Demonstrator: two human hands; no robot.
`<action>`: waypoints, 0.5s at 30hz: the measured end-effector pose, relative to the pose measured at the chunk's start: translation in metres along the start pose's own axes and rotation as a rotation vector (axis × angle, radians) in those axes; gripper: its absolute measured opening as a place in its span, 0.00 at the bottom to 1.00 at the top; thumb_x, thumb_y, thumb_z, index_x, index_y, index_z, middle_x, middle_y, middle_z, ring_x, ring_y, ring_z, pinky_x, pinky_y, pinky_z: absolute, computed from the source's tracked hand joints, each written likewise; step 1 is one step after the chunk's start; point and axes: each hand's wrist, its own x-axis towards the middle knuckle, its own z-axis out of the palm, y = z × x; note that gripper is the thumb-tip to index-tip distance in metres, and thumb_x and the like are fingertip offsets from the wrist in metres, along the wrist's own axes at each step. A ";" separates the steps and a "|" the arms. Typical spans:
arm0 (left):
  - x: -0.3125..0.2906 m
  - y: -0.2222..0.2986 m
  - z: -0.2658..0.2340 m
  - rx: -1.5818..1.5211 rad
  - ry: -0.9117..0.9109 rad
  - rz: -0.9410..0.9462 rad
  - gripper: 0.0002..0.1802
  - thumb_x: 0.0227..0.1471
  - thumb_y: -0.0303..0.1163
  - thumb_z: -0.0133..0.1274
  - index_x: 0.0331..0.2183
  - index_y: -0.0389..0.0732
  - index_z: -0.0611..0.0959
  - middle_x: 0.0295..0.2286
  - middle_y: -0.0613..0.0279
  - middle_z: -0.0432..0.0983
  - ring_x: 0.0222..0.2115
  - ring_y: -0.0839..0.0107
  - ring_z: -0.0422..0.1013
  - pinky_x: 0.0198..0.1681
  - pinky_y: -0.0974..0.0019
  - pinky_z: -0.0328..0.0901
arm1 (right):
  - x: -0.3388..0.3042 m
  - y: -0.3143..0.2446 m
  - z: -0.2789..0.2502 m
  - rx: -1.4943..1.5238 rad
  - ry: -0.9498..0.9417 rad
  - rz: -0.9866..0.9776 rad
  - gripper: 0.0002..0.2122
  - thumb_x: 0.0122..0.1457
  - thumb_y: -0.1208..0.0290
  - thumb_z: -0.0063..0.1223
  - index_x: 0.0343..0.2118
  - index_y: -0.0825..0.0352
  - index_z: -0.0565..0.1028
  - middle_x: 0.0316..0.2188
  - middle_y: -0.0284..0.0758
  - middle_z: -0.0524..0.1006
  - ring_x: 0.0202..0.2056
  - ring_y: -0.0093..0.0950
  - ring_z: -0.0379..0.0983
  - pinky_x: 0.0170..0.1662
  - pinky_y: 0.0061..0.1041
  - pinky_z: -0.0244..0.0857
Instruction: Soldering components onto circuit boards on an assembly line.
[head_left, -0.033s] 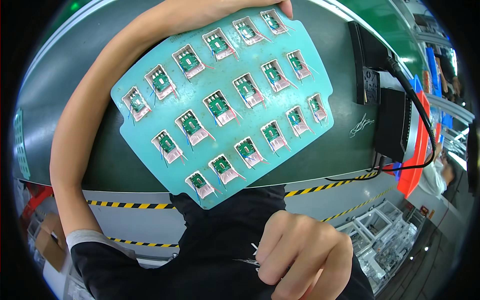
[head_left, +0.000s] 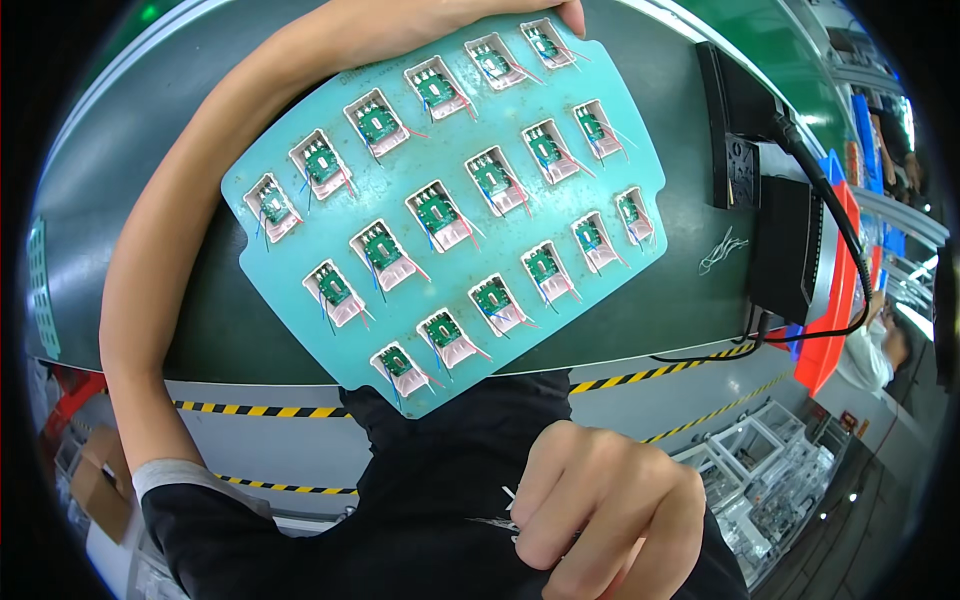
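Observation:
A light teal tray (head_left: 400, 190) lies tilted across the dark green tabletop, its near corner jutting over the front edge. Three rows of white plastic housings (head_left: 437, 215) sit in it, each with a green circuit board and thin blue and red wires. Reaching around the tray's far side, my left hand (head_left: 480, 8) has its fingers bent at the far right corner; the upper frame edge cuts off most of it. My right hand (head_left: 612, 510) is closed in front of my chest, apart from the tray. Thin whitish strands (head_left: 508, 497) poke out beside its fingers; what they belong to is hidden.
At the right stand black box-like devices (head_left: 787, 245) with a thick black cable (head_left: 825, 185). A loose white wire bundle (head_left: 722, 250) lies before them. Red bins (head_left: 833, 335) hang past the table's right end. A green perforated strip (head_left: 42, 290) lies far left.

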 end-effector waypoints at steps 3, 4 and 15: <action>0.001 0.001 0.001 0.015 0.002 0.007 0.18 0.68 0.39 0.47 0.44 0.36 0.83 0.38 0.66 0.78 0.41 0.78 0.71 0.48 0.70 0.65 | 0.002 0.002 0.019 -0.007 0.116 0.022 0.06 0.63 0.76 0.56 0.33 0.74 0.79 0.16 0.31 0.73 0.10 0.19 0.60 0.13 0.19 0.43; 0.005 0.001 0.002 0.010 -0.011 0.015 0.18 0.67 0.40 0.47 0.44 0.36 0.83 0.38 0.66 0.78 0.41 0.78 0.71 0.48 0.70 0.65 | 0.000 0.005 0.047 -0.073 0.462 -0.048 0.06 0.63 0.76 0.56 0.33 0.73 0.79 0.16 0.31 0.73 0.10 0.19 0.60 0.13 0.18 0.43; 0.002 -0.002 0.000 0.011 -0.013 0.039 0.18 0.67 0.40 0.47 0.43 0.36 0.83 0.37 0.66 0.78 0.40 0.79 0.71 0.47 0.71 0.65 | 0.003 0.001 0.003 0.003 0.099 -0.004 0.06 0.63 0.76 0.54 0.31 0.74 0.79 0.16 0.32 0.73 0.11 0.18 0.61 0.13 0.18 0.44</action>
